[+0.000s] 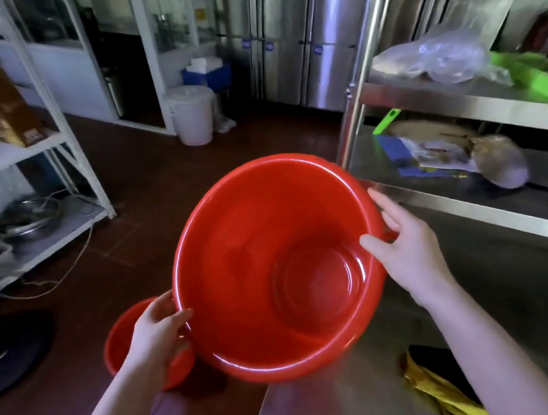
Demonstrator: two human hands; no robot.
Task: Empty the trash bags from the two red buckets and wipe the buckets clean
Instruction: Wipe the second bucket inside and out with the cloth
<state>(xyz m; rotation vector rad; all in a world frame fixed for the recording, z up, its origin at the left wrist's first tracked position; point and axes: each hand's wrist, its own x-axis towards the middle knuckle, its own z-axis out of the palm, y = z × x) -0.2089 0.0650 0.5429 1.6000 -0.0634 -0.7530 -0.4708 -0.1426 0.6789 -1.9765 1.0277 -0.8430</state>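
A person in a commercial kitchen holds a large red plastic bucket [274, 276] in both hands above the edge of a stainless-steel counter [342, 406], its mouth tipped toward the camera. The left hand [158, 332] grips the near-left rim, thumb hooked inside and fingers curled round the outside. The right hand [405, 249] clasps the far-right rim the same way, thumb inside and fingers wrapped over the lip.

No bag shows inside the bucket, so the emptying step for this one appears done, and the work seems to sit at wiping or inspection. A second red bucket [117, 344] stands on the brown tiled floor just below the left hand. A crumpled yellow cloth [440, 393] lies on the counter near the right forearm. The next move probably calls for setting the bucket down and freeing one hand to take up the cloth.

Much of the second red bucket is hidden behind the left hand and forearm, so whether it holds a bag cannot be told. The cloth is cut off by the lower frame edge. Whether the sheen inside the held bucket is water or reflection is hard to make out.
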